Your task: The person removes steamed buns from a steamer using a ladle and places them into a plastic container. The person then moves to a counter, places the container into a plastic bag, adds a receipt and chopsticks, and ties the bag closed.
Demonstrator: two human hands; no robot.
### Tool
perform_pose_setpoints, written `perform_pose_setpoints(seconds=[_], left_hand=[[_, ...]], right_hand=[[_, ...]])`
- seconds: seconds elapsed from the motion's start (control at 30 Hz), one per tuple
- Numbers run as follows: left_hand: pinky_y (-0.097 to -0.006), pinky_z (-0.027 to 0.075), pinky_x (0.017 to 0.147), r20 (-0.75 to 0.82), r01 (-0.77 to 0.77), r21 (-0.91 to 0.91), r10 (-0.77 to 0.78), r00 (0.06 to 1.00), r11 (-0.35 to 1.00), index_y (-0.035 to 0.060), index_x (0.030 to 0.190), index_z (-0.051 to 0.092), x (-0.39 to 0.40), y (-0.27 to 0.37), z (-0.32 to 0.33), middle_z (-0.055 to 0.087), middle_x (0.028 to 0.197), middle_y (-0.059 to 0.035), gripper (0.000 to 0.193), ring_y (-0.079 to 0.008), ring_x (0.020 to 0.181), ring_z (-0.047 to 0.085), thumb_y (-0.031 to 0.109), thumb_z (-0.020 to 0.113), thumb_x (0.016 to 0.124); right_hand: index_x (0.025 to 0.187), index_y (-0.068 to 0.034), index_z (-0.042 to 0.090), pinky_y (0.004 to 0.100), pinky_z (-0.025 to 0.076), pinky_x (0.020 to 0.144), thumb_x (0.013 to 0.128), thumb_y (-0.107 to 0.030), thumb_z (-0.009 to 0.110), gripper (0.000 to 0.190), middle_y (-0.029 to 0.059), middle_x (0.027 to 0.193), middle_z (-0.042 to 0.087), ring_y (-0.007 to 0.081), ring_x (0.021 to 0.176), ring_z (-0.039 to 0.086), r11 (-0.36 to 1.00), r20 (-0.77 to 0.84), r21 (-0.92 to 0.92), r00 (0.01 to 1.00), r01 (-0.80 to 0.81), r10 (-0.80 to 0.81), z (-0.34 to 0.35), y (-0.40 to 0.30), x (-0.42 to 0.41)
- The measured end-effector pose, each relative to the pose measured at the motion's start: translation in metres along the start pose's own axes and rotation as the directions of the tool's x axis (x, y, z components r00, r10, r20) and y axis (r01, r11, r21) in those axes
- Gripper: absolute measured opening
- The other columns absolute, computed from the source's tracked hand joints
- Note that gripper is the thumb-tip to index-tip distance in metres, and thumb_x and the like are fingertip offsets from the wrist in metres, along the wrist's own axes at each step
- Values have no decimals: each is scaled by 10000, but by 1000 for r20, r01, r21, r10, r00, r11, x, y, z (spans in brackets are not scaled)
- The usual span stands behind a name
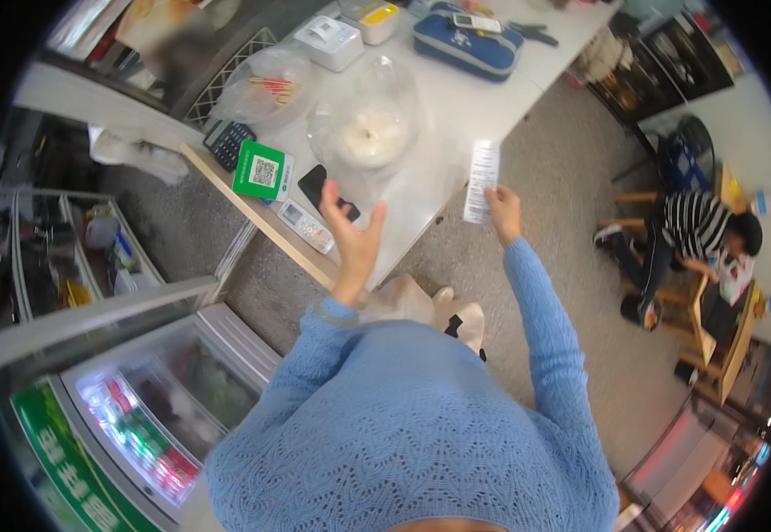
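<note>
My right hand [505,211] pinches a long printed paper slip [483,179] by its lower right edge, just off the counter's right edge. The slip bears writing. Over the counter's front corner, my left hand [353,243] is raised with its fingers apart and holds nothing. Behind its fingers lies a black smartphone [312,181], partly hidden. A white remote control [305,226] lies left of that hand, next to a green card with a printed code [252,187]. Farther back, a clear plastic bag [375,136] contains a pale round item.
The white counter [448,143] also bears a calculator [227,143], a bag of red-tipped sticks [269,90], a white device [329,43] and a blue zipped case [468,46]. A lit drinks fridge [152,425] stands at left. A person [691,233] sits at right.
</note>
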State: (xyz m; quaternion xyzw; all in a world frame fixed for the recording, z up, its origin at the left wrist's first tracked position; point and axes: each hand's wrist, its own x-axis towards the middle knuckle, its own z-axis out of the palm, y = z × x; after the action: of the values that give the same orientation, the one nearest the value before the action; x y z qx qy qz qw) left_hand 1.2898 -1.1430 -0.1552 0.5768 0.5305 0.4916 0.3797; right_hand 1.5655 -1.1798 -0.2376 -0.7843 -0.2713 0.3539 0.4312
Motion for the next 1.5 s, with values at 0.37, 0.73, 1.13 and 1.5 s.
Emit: perform_pose_setpoints(seconds=[0.37, 0.73, 1.13, 1.5], left_hand=[[-502, 130, 1098, -264, 83, 373, 19, 964, 924, -87, 1402, 16, 92, 1, 31, 87, 1430, -361, 1158, -483, 1347, 60, 400, 773, 674], [-363, 461, 703, -201, 112, 138, -83, 976, 984, -24, 989, 459, 123, -26, 55, 613, 920, -204, 312, -307, 774, 596, 282, 401, 964], [-306, 422, 501, -448, 114, 224, -2, 894, 968, 22, 843, 526, 140, -13, 93, 551, 582, -99, 246, -200, 505, 535, 220, 435, 956], [-327, 451, 586, -291, 236, -21, -232, 928, 972, 6, 813, 566, 131, 16, 78, 620, 678, -85, 283, -205, 604, 598, 223, 448, 953]], right_hand=[[1376, -39, 326, 425, 275, 1050, 812, -435, 630, 754, 198, 1374, 378, 343, 1288, 322, 840, 144, -119, 846, 529, -512, 96, -94, 156], [1188, -76, 468, 463, 315, 1009, 890, -349, 556, 414, 186, 1323, 436, 354, 1293, 318, 104, 723, 311, -164, 945, -671, 151, -244, 132], [1167, -14, 407, 360, 478, 781, 823, -225, 621, 457, 196, 957, 606, 298, 923, 614, 640, 973, 219, -113, 736, -203, 189, -231, 126], [953, -29, 626, 221, 429, 683, 921, -268, 545, 254, 50, 859, 607, 97, 770, 549, 956, 956, 266, -163, 125, -245, 181, -242, 178]])
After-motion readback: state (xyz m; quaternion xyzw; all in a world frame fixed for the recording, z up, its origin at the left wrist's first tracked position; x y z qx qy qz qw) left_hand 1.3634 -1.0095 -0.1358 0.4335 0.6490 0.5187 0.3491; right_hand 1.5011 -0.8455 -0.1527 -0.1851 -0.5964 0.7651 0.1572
